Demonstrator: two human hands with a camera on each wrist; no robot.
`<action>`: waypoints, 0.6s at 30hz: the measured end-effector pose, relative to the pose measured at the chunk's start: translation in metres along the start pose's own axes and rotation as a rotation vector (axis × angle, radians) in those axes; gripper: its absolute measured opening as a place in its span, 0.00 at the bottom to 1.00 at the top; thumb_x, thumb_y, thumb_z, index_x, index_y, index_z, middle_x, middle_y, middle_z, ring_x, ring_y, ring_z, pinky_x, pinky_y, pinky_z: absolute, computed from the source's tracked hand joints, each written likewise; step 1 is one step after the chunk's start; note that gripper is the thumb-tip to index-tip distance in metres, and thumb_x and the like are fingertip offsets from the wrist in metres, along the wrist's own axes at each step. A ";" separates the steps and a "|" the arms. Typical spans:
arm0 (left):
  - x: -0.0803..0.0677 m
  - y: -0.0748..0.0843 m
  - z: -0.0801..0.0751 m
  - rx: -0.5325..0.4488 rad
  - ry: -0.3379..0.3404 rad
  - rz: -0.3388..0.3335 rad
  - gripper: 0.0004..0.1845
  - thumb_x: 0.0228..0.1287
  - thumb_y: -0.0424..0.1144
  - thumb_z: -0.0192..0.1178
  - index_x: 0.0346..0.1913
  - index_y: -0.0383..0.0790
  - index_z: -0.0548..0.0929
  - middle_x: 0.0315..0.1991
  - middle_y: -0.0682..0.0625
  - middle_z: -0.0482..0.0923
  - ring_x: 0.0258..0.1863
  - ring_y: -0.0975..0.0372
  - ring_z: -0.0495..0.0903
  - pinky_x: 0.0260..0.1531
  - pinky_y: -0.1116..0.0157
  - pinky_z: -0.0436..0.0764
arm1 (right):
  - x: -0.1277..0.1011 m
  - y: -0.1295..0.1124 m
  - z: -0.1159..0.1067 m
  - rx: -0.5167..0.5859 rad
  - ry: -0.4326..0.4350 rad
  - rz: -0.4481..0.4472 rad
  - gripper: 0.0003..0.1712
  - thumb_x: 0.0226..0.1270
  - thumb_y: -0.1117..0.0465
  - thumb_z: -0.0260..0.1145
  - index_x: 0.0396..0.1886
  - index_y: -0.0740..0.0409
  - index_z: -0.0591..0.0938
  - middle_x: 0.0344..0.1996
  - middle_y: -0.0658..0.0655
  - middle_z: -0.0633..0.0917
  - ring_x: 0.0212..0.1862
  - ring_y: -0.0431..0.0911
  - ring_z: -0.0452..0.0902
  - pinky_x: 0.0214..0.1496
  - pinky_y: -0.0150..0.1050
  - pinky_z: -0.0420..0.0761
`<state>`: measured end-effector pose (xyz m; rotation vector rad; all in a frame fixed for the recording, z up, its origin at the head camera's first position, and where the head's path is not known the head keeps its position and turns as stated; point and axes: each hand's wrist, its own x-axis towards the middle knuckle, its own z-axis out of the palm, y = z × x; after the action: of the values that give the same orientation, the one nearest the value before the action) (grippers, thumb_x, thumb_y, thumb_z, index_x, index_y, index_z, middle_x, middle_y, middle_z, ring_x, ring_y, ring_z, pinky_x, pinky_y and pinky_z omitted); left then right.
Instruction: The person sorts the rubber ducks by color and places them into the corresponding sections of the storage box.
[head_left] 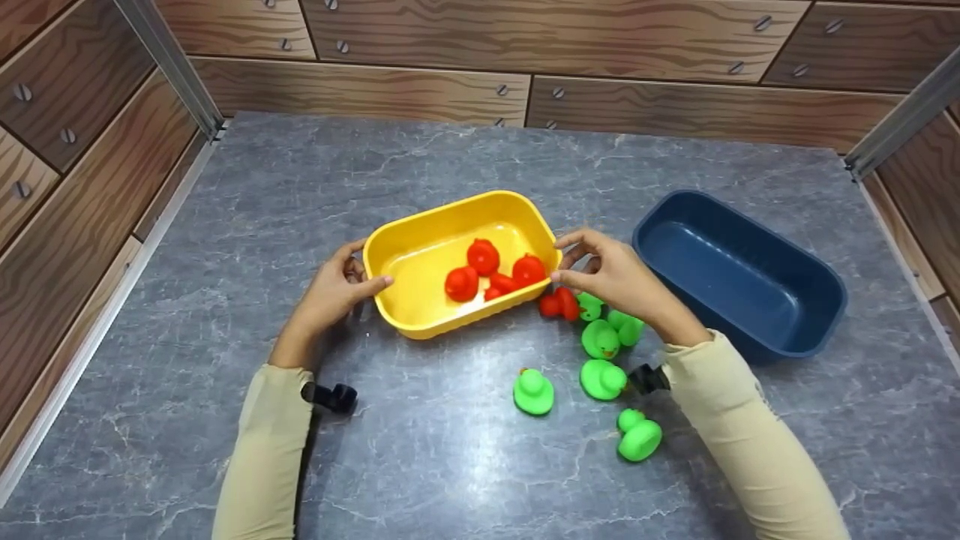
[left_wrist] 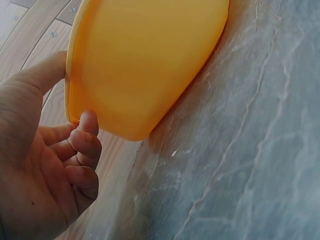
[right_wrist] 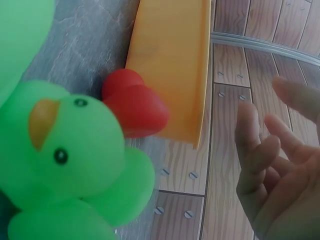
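A yellow plastic tub (head_left: 420,322) sits mid-table with several red rubber ducks (head_left: 484,257) inside. My left hand (head_left: 337,281) pinches its left end, thumb over the rim; in the left wrist view the hand (left_wrist: 55,145) has its fingertips at the tub's rim (left_wrist: 150,65). At the opposite end, my right hand (head_left: 611,274) has thumb and fingers spread close to the rim. The right wrist view shows a gap between that hand (right_wrist: 280,170) and the tub (right_wrist: 170,65). Another red duck (head_left: 561,304) lies outside, against the tub's near right corner.
Several green rubber ducks (head_left: 601,339) lie below my right hand, with one green duck (head_left: 533,391) farther left. An empty dark blue tub (head_left: 739,281) stands right of that hand. Wood-patterned panels (head_left: 555,37) wall the grey marbled table (head_left: 420,450) at back and sides.
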<state>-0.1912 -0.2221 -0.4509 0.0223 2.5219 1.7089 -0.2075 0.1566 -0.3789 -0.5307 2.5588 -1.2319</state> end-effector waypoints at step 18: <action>-0.013 0.030 -0.002 -0.011 -0.031 -0.035 0.38 0.59 0.36 0.67 0.70 0.32 0.63 0.28 0.51 0.68 0.20 0.67 0.67 0.19 0.73 0.69 | -0.012 0.020 -0.012 -0.127 -0.160 -0.035 0.29 0.60 0.55 0.71 0.61 0.55 0.75 0.56 0.63 0.80 0.51 0.56 0.78 0.49 0.45 0.77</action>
<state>-0.1795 -0.2136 -0.4214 0.0042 2.4765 1.6957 -0.2054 0.1814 -0.3862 -0.6755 2.5126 -0.9984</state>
